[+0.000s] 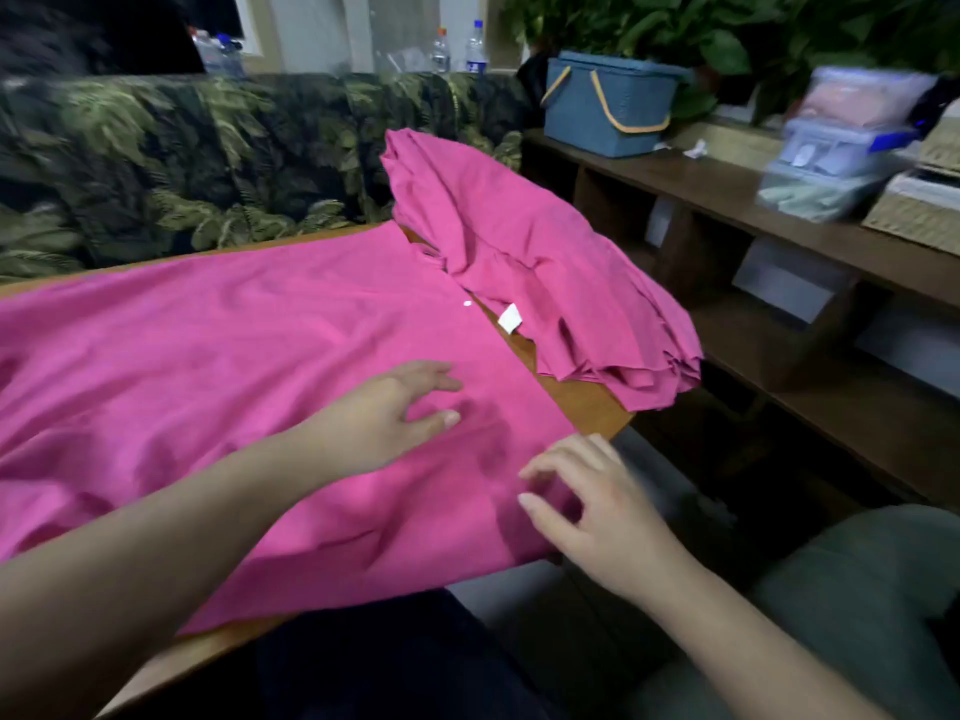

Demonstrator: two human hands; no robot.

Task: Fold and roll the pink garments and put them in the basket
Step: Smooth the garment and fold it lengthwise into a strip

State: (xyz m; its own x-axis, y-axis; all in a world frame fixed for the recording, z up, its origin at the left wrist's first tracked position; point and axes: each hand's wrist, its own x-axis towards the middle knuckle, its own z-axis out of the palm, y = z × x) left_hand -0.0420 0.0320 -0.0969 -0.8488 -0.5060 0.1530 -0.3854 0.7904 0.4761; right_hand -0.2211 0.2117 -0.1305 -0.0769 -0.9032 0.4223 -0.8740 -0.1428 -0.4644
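Observation:
A pink garment lies spread flat across the wooden table, its near edge hanging over the front. A pile of more pink garments with a white label sits at the table's far right corner. My left hand hovers just over the spread garment near its right side, fingers relaxed and apart. Above the garment's near right corner is my right hand, fingers loosely bent, holding nothing. A blue basket with tan handles stands on the shelf unit at the back right.
A leaf-patterned sofa runs behind the table. The dark wooden shelf unit on the right carries stacked clear plastic boxes and a woven basket. Water bottles and green plants stand at the back.

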